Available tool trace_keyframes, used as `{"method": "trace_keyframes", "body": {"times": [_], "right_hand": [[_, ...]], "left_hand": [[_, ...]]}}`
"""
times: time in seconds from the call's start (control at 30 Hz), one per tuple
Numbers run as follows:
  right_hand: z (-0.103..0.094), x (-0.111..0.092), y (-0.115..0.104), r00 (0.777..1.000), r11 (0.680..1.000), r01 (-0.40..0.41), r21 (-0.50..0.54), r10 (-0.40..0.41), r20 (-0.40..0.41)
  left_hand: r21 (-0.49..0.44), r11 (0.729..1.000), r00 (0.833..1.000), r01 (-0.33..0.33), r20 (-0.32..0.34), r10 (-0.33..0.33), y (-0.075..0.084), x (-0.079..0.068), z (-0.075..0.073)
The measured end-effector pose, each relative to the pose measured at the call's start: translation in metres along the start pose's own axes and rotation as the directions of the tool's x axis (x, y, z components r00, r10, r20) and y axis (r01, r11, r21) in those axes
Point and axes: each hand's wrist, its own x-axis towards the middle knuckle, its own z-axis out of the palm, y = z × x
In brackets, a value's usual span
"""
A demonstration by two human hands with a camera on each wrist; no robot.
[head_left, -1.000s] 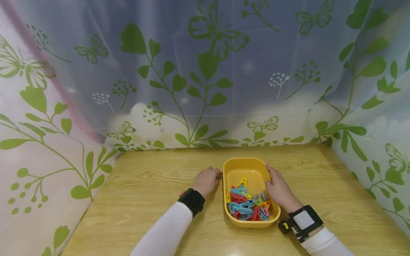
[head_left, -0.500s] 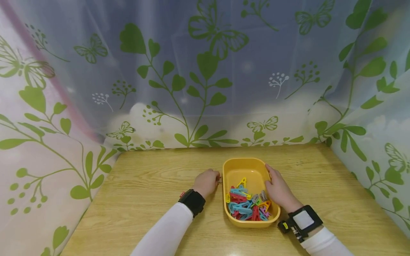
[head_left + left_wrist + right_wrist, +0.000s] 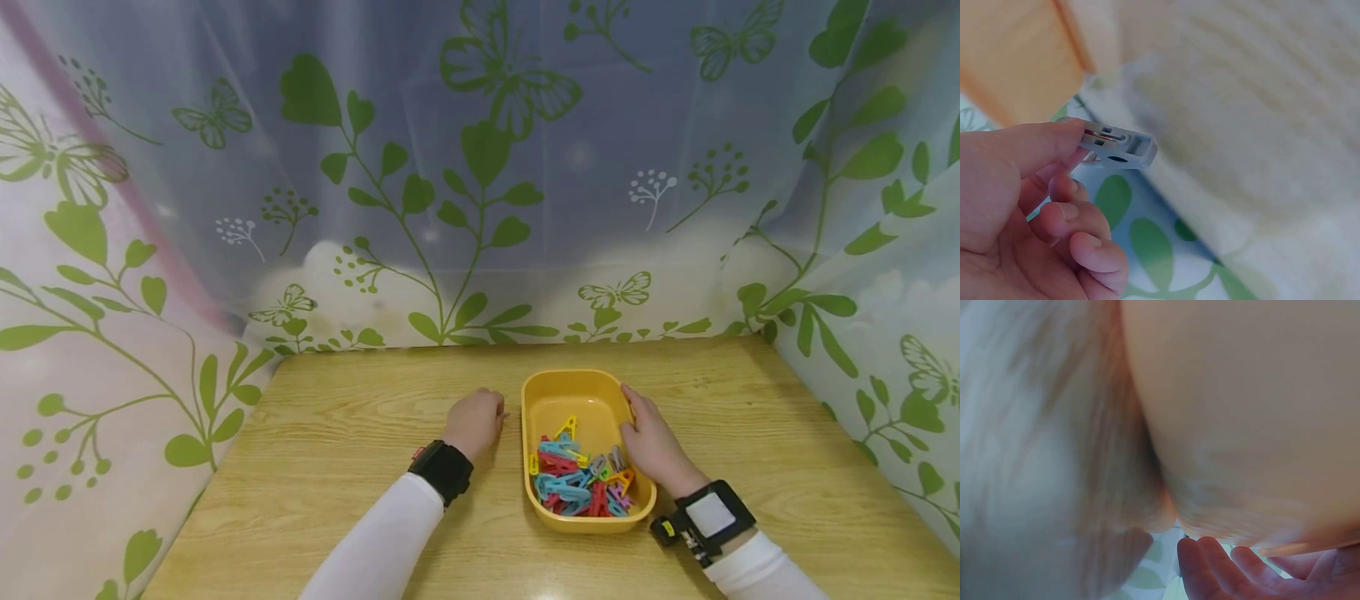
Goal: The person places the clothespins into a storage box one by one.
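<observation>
A grey clothespin with a metal spring (image 3: 1127, 145) is pinched between the thumb and index finger of my left hand (image 3: 474, 423); the other fingers are curled in. This hand is just left of the yellow plastic bin (image 3: 596, 410), low over the table and apart from the bin. My right hand (image 3: 658, 443) holds the bin by its right side, thumb at the rim and fingers along the outer wall. Inside, a heap of colored clothespins (image 3: 572, 481) in blue, red, yellow, orange, purple and grey fills the near half.
The bin stands on a wood-grain table (image 3: 337, 467). A curtain (image 3: 405, 167) with green leaves and butterflies hangs behind the table and along both sides. Each wrist carries a black strap device, such as the right wrist mount (image 3: 716, 518).
My left hand has shifted a little left, away from the bin, and turned slightly. The right hand, the bin and the heap in it stay as they were.
</observation>
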Motion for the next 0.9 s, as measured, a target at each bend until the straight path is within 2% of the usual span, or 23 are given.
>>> {"method": "trace_keyframes", "body": {"times": [0.3, 0.53, 0.7, 0.9], "right_hand": [[0.000, 0.000, 0.000, 1.000, 1.000, -0.006, 0.010, 0.006, 0.001], [0.000, 0.000, 0.001, 1.000, 1.000, 0.004, 0.001, -0.004, -0.010], [0.000, 0.000, 0.000, 1.000, 1.000, -0.011, 0.001, 0.011, -0.004], [0.000, 0.000, -0.001, 1.000, 1.000, -0.023, 0.005, 0.023, 0.008]], "left_hand": [[-0.024, 0.999, 0.999, -0.035, -0.024, 0.034, 0.019, 0.003, -0.028], [-0.028, 0.991, 0.990, -0.131, -0.047, 0.130, 0.046, -0.006, -0.047], [-0.016, 0.981, 0.981, -0.196, -0.021, 0.195, 0.060, -0.015, -0.049], [0.027, 0.970, 0.970, -0.241, 0.024, 0.241, 0.071, -0.023, -0.044]]}}
